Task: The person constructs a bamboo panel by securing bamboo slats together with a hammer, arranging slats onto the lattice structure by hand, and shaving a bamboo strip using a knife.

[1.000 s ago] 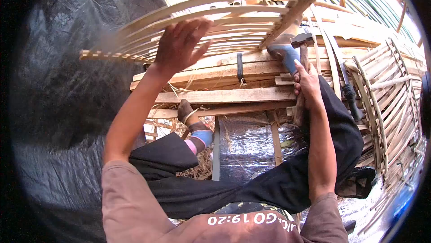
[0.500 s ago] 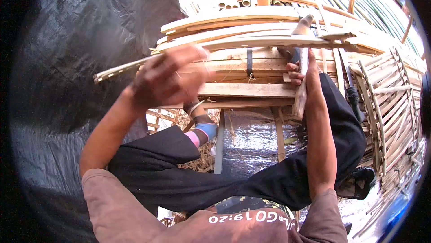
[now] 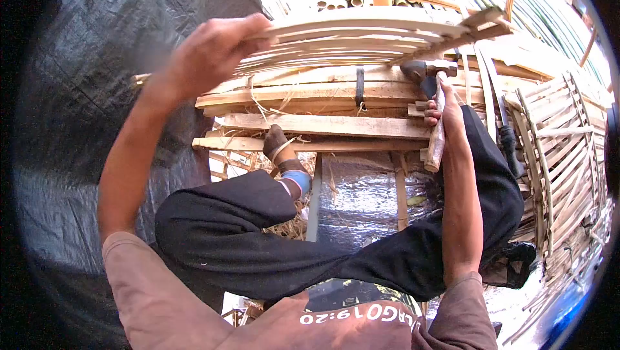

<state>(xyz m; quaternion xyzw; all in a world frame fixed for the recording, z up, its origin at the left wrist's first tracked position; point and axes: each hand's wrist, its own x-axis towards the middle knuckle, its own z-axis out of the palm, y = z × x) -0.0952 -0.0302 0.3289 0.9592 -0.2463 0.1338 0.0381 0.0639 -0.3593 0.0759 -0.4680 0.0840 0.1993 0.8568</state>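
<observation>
My left hand (image 3: pixel 219 46) is closed on the upper left edge of a slatted bamboo panel (image 3: pixel 361 27), which stands tilted up over the wood pile. Several thin slats run across it, joined to a crosspiece at its right end. Wrapped in my right hand (image 3: pixel 450 114) is a hammer (image 3: pixel 436 146), its wooden handle pointing down toward me and its metal head just below the panel's right end. Beneath the panel lie stacked wooden planks (image 3: pixel 336 125), with a dark band around some of them. My socked foot (image 3: pixel 284 149) rests against the front planks.
A large knife (image 3: pixel 507 137) with a dark handle lies to the right. Beyond it stands a stack of slatted bamboo panels (image 3: pixel 565 130). Black plastic sheeting (image 3: pixel 123 91) covers the left side. Long bamboo poles (image 3: pixel 516 27) lie at the back right.
My left hand has moved up and away, and the panel has tipped up so its slats show. The hammer stays in my right hand, its head now uncovered.
</observation>
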